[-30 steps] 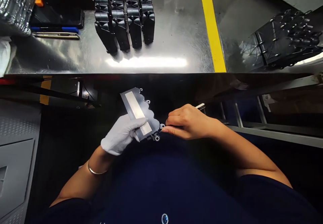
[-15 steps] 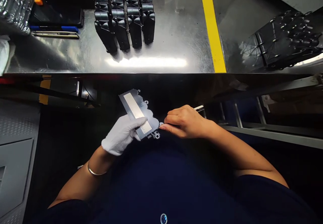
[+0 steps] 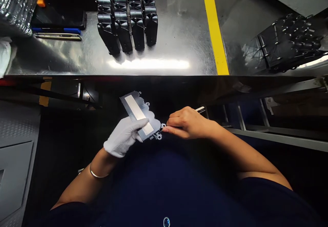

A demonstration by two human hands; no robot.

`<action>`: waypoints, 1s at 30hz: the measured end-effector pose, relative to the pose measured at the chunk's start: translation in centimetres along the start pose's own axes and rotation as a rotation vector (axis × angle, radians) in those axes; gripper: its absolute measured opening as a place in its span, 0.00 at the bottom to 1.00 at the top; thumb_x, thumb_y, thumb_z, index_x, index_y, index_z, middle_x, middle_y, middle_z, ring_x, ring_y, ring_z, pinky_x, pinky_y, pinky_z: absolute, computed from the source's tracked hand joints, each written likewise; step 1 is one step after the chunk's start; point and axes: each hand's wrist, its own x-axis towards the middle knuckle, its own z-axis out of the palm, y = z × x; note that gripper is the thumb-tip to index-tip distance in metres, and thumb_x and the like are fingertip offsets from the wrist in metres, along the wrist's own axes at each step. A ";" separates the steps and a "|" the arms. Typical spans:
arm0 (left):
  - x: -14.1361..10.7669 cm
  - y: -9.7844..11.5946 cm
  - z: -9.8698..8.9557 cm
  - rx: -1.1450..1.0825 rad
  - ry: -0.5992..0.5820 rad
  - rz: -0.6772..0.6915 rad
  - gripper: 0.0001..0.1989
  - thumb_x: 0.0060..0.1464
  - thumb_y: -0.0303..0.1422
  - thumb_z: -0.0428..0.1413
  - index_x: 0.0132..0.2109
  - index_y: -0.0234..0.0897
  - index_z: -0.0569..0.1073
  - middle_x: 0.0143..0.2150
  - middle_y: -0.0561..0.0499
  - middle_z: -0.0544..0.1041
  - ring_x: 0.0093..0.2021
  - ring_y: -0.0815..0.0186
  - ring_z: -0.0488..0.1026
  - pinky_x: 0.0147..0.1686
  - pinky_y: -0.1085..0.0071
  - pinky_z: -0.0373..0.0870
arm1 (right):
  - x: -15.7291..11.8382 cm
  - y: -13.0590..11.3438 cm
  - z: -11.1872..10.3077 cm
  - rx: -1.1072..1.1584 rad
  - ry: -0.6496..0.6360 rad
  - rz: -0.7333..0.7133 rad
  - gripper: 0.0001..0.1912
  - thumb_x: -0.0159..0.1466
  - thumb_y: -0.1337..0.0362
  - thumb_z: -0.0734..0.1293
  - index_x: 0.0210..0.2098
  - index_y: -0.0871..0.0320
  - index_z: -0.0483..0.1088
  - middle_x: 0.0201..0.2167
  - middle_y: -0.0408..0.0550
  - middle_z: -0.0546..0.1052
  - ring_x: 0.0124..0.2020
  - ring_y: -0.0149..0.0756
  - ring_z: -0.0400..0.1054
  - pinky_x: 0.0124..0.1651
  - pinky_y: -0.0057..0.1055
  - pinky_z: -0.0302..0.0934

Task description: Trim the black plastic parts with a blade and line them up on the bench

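Note:
My left hand (image 3: 123, 136), in a white glove, grips a dark grey plastic part (image 3: 151, 113) with a scalloped edge and small ring lugs. Its thumb presses on a pale rectangular strip (image 3: 138, 112) along the part's face. Bare and closed, my right hand (image 3: 186, 123) is at the lug end of the part. A slim utility knife (image 3: 200, 110) is held in it; only the rear end shows behind the knuckles. The blade is hidden by the fingers, so I cannot tell whether it touches the plastic.
On the metal table (image 3: 179, 42) ahead stand several rows of black parts (image 3: 128, 18). A pen (image 3: 57, 30) and a pale-handled cutter (image 3: 57, 36) lie at left. Yellow tape (image 3: 215, 29) crosses the top. More black parts (image 3: 289, 42) are at right; a metal frame (image 3: 276, 139) stands below.
My right fingers have shifted slightly at the lug end, and one ring lug shows more fully. The view has moved very slightly; both grips are unchanged.

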 end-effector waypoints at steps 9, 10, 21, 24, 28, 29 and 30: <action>0.5 0.8 -0.8 -0.226 0.112 0.068 0.08 0.47 0.28 0.63 0.37 0.31 0.78 0.36 0.46 0.82 0.37 0.63 0.80 0.38 0.74 0.77 | -1.2 0.2 0.7 0.102 -0.223 -0.073 0.22 0.69 0.56 0.59 0.22 0.59 0.68 0.19 0.42 0.70 0.20 0.26 0.61 0.26 0.27 0.48; 0.5 1.1 -1.0 -0.268 0.152 0.116 0.07 0.48 0.27 0.63 0.37 0.31 0.78 0.36 0.48 0.82 0.38 0.63 0.80 0.40 0.75 0.77 | -1.4 0.3 0.9 0.104 -0.194 -0.056 0.21 0.69 0.57 0.60 0.22 0.60 0.69 0.19 0.42 0.70 0.20 0.26 0.61 0.26 0.26 0.49; 0.5 1.4 -1.2 -0.127 -0.140 -0.186 0.11 0.53 0.37 0.58 0.34 0.32 0.78 0.26 0.45 0.79 0.24 0.64 0.76 0.24 0.72 0.74 | 1.5 -0.1 1.5 0.142 0.349 -0.179 0.24 0.60 0.53 0.69 0.52 0.57 0.69 0.48 0.53 0.77 0.42 0.34 0.75 0.38 0.24 0.69; 0.1 0.9 -2.0 0.084 -0.058 0.109 0.14 0.47 0.41 0.63 0.38 0.36 0.79 0.30 0.48 0.79 0.25 0.66 0.74 0.24 0.73 0.71 | 2.0 -0.5 2.1 0.222 0.548 0.018 0.27 0.56 0.50 0.71 0.50 0.60 0.71 0.38 0.53 0.80 0.36 0.35 0.76 0.38 0.28 0.70; -0.1 0.1 -1.9 0.392 0.186 0.479 0.08 0.47 0.38 0.63 0.34 0.39 0.80 0.36 0.50 0.80 0.36 0.64 0.74 0.36 0.74 0.70 | 2.2 -1.1 3.8 0.369 0.635 0.235 0.26 0.57 0.47 0.70 0.47 0.61 0.72 0.35 0.52 0.80 0.28 0.33 0.72 0.31 0.28 0.68; 0.0 0.0 -1.9 0.404 0.215 0.476 0.09 0.49 0.39 0.61 0.33 0.38 0.79 0.33 0.50 0.79 0.34 0.64 0.74 0.34 0.74 0.69 | 2.2 -1.1 4.0 0.422 0.608 0.247 0.25 0.58 0.47 0.68 0.46 0.60 0.73 0.35 0.51 0.79 0.27 0.32 0.71 0.29 0.28 0.67; 0.1 -0.1 -1.8 0.405 0.237 0.457 0.10 0.50 0.40 0.60 0.33 0.38 0.79 0.30 0.51 0.78 0.30 0.65 0.72 0.31 0.74 0.68 | 2.0 -1.2 4.1 0.469 0.573 0.253 0.24 0.60 0.46 0.67 0.44 0.60 0.73 0.33 0.50 0.79 0.27 0.31 0.71 0.28 0.27 0.66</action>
